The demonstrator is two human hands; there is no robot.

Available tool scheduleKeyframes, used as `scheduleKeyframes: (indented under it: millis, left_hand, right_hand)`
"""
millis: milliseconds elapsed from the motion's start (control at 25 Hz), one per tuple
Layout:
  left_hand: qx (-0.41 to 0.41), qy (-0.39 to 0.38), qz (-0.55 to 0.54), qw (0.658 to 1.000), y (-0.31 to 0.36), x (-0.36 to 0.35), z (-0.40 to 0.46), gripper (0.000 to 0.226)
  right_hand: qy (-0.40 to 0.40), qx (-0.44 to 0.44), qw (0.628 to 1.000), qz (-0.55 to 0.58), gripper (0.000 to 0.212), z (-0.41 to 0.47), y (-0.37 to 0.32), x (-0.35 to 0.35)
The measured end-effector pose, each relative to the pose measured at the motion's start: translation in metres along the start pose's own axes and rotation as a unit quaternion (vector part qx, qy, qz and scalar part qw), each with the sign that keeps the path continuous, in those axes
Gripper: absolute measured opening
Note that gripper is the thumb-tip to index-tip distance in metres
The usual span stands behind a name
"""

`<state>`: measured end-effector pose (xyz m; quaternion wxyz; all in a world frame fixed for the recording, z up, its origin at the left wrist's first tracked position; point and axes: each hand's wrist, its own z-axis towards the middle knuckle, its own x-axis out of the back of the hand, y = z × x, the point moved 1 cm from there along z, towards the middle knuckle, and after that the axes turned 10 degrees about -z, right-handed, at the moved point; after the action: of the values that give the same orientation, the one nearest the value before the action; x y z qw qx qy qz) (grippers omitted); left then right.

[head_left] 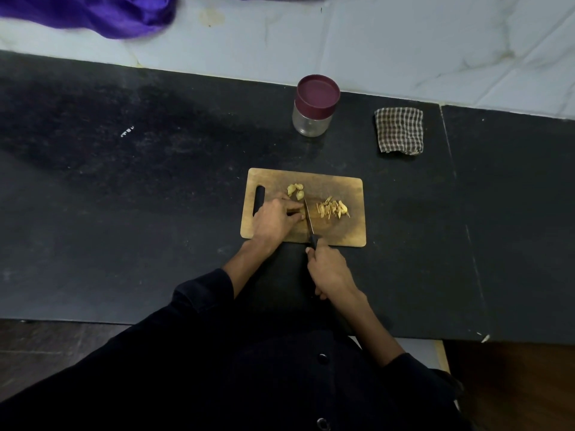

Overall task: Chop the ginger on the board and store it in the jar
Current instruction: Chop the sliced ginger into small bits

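Observation:
A wooden cutting board (339,231) lies on the black counter. Whole ginger pieces (295,190) sit near its upper left, and a pile of chopped ginger strips (333,209) lies to the right. My left hand (275,220) rests on the board with its fingers curled, holding down a ginger piece that is mostly hidden under the fingertips. My right hand (329,272) grips the black handle of a knife (309,220), whose blade stands on the board just right of my left fingertips. A glass jar (311,119) with a maroon lid on stands behind the board.
A folded checked cloth (399,130) lies to the right of the jar. Purple fabric (93,14) hangs over the white tiled ledge at the back left. The counter's front edge runs just below my arms.

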<state>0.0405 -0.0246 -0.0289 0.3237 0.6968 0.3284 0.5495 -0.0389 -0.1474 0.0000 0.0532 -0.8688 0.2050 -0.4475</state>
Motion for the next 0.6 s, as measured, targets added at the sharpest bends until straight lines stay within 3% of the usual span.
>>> scheduleKeyframes:
  millis: [600]
  left_hand:
    - [-0.007, 0.002, 0.001, 1.000, 0.0002, 0.0004, 0.0004, 0.031]
  right_hand:
    - [0.019, -0.005, 0.999, -0.032, 0.025, 0.0008, -0.0034, -0.0059]
